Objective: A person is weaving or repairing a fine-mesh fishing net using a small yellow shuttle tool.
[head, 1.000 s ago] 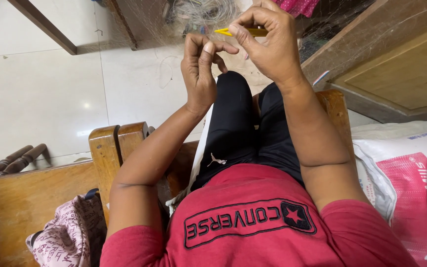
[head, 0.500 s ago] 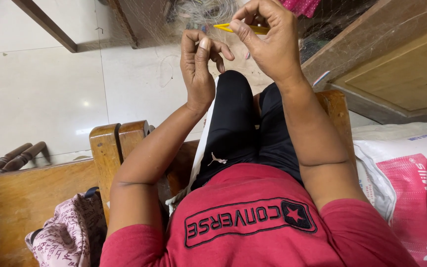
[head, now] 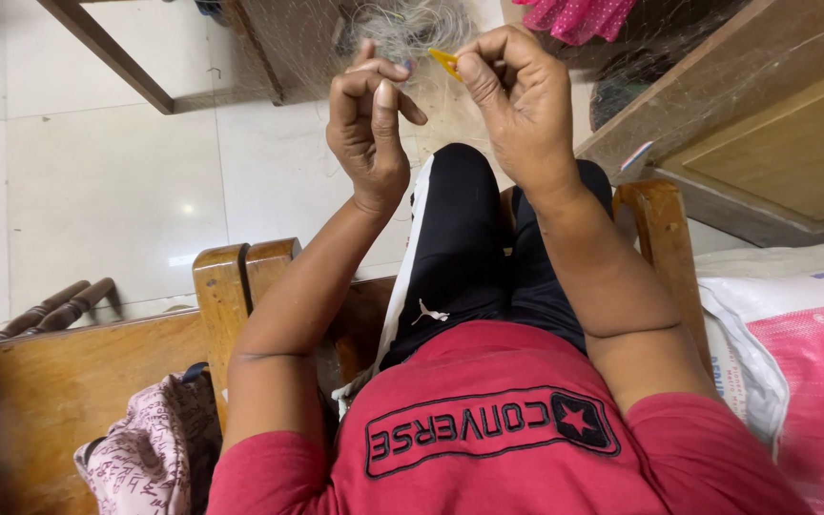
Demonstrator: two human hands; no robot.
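My right hand (head: 519, 100) is raised in front of me, pinching a small flat yellow netting needle (head: 445, 62) between thumb and fingers. Just to its left, my left hand (head: 371, 129) is curled, its fingertips pinching fine strands of a thin translucent fishing net (head: 412, 24) that stretches away toward the top of the view. The two hands are a few centimetres apart. Below them are my legs in black trousers (head: 469, 248) and my red shirt (head: 498, 429).
I sit on a wooden seat with an armrest post (head: 226, 286) at the left and another (head: 655, 224) at the right. A patterned pink bag (head: 145, 458) lies lower left. A white and pink sack (head: 793, 362) is at the right, wooden furniture (head: 765, 124) beyond it.
Both hands have kept their place in front of me. The left fingers have shifted on the net strands, and the yellow needle has tilted slightly in the right hand.
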